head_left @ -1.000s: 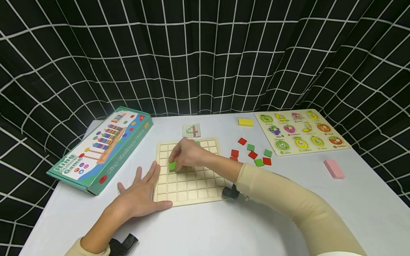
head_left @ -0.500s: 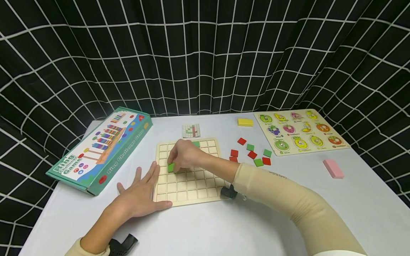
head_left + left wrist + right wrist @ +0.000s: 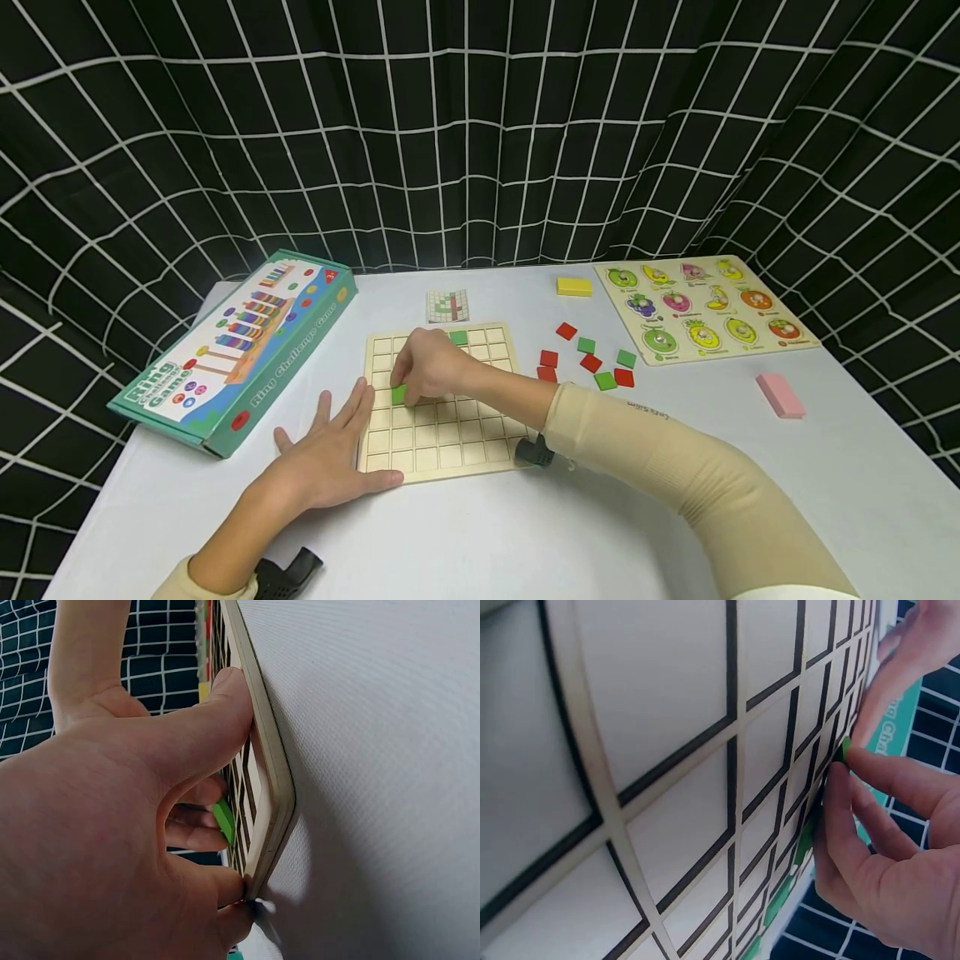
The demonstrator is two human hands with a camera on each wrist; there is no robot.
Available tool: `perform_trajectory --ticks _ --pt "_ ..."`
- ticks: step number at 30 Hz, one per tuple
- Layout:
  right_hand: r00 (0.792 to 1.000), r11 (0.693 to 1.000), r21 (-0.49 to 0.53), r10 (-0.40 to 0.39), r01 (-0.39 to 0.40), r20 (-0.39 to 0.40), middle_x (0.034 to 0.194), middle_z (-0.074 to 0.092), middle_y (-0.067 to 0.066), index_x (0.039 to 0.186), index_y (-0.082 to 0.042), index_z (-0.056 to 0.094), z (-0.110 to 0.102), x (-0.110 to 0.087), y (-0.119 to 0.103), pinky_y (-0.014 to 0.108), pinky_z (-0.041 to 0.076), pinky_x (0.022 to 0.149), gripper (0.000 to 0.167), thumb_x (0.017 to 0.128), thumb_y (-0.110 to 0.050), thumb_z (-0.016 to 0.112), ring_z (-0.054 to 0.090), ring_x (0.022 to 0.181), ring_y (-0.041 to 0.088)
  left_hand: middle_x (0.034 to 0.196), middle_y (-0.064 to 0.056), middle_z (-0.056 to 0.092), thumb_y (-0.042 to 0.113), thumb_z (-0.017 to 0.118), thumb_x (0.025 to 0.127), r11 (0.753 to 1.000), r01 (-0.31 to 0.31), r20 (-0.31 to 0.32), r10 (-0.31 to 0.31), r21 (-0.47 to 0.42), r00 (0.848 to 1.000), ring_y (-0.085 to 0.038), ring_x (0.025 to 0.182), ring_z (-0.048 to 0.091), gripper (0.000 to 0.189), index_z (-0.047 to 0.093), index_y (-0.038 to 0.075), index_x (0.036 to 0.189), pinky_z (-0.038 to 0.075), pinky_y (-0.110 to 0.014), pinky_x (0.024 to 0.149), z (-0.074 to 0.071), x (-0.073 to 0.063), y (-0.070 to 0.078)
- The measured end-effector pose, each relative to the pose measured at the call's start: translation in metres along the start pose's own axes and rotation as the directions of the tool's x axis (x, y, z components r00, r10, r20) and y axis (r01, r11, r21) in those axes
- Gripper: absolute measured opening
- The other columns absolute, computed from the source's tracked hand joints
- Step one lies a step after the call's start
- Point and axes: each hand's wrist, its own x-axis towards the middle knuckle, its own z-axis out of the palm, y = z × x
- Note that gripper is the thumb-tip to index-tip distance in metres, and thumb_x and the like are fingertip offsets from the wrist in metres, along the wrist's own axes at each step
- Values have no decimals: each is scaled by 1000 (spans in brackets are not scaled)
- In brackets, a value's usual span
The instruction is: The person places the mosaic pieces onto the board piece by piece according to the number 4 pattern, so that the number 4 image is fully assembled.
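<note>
A wooden grid board (image 3: 438,458) lies flat on the table. My right hand (image 3: 435,365) reaches over it and pinches a green square tile (image 3: 398,395) at the grid's left side; in the left wrist view that tile (image 3: 224,820) is tilted against the board. Another green tile (image 3: 458,337) sits in the far row, and the right wrist view shows further green tiles (image 3: 778,901) partly behind the fingers. My left hand (image 3: 326,458) rests with spread fingers along the board's left edge, its thumb (image 3: 225,697) on the near edge.
Several loose red and green tiles (image 3: 590,363) lie right of the board. Behind it is a small pattern card (image 3: 447,306). A yellow block (image 3: 574,287), a fruit puzzle board (image 3: 705,308) and a pink block (image 3: 781,395) are to the right, a Ring Challenge Game box (image 3: 240,350) to the left.
My right hand has shifted slightly left and toward me with the green tile, uncovering more of the far-row green tile. The left hand stays in place.
</note>
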Motion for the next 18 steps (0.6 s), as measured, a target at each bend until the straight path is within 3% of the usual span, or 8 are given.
perform_trajectory --ticks 18 --pt "999 998 -29 -50 50 -8 72 71 -7 90 -11 84 2 0 3 18 52 64 29 67 6 89 60 72 7 177 -9 3 80 70 79 1000 4 -4 -4 -1 1000 -60 155 1 128 10 9 168 0 -97 93 0 0 0"
